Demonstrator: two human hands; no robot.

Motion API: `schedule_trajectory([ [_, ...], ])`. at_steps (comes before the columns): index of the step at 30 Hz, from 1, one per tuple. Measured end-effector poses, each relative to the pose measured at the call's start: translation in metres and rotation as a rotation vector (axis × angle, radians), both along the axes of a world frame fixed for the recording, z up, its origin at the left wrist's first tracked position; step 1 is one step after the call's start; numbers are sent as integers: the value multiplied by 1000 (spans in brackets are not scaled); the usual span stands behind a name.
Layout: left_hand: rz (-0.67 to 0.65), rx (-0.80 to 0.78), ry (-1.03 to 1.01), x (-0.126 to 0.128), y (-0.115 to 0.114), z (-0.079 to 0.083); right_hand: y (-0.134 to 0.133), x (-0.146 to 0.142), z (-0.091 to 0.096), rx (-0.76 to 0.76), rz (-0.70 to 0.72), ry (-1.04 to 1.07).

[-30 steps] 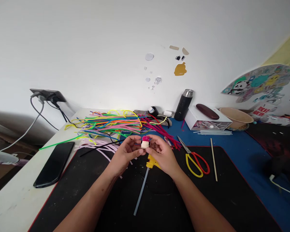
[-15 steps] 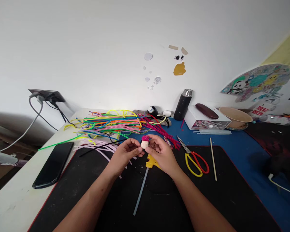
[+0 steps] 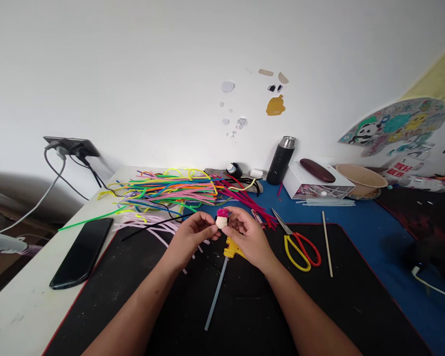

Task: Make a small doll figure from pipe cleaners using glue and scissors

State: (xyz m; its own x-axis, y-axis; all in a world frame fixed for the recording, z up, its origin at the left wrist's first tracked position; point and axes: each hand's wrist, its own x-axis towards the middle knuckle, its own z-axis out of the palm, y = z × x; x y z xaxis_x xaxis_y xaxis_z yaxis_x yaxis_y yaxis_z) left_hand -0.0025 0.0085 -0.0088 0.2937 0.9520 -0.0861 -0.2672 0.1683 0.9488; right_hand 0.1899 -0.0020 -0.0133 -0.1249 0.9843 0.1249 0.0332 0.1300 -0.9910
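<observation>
Both hands are engaged on one item. The right hand point(image 3: 247, 238) grasps a small fuzzy piece, cream-coloured with a magenta top and black bits at its sides point(image 3: 221, 223), between thumb and fingers. The left hand point(image 3: 193, 237) pinches at the same piece's left edge; how firmly cannot be told. The piece is raised above the far part of a black mat with a red border point(image 3: 111, 282), between the two sets of fingertips.

Change noted: against one second ago, the left fingers have drawn slightly outward and the cream part presents a rounder face. This is judged a small turn or adjustment within the grip, with handling at a fine stage.

Beneath and nearer lies a yellow plastic glue gun point(image 3: 231, 247), partly hidden by the right hand, with a long translucent glue stick point(image 3: 215, 299) projecting toward the person. Scissors with one yellow and one red handle point(image 3: 297, 251) lie to the right, unmoved.
</observation>
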Motion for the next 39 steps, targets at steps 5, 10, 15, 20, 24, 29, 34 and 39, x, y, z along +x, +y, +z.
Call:
schedule_trajectory([
  [5, -18, -9, 15, 1, 0, 2, -1, -1, 1, -3, -2, 6],
  [10, -30, -17, 20, 0, -1, 2, 0, -1, 0, -2, -5, 6],
  [15, -33, -5, 36, 0, 0, 0, 0, 0, -1, 11, -4, -3],
  [20, -30, 0, 41, 0, 0, 0, -1, 0, 0, 4, 6, -2],
  [24, -29, -2, 39, 0, 0, 1, -1, 0, 0, 2, 5, -4],
  [29, -26, 1, 42, 0, 0, 2, -1, 0, 0, 1, 4, -8],
  [34, -29, 4, 48, -1, 0, 2, -1, 0, 3, -5, 5, -5],
  [39, -39, 7, 26, -2, 1, -1, -2, 0, 4, -1, 4, 0],
])
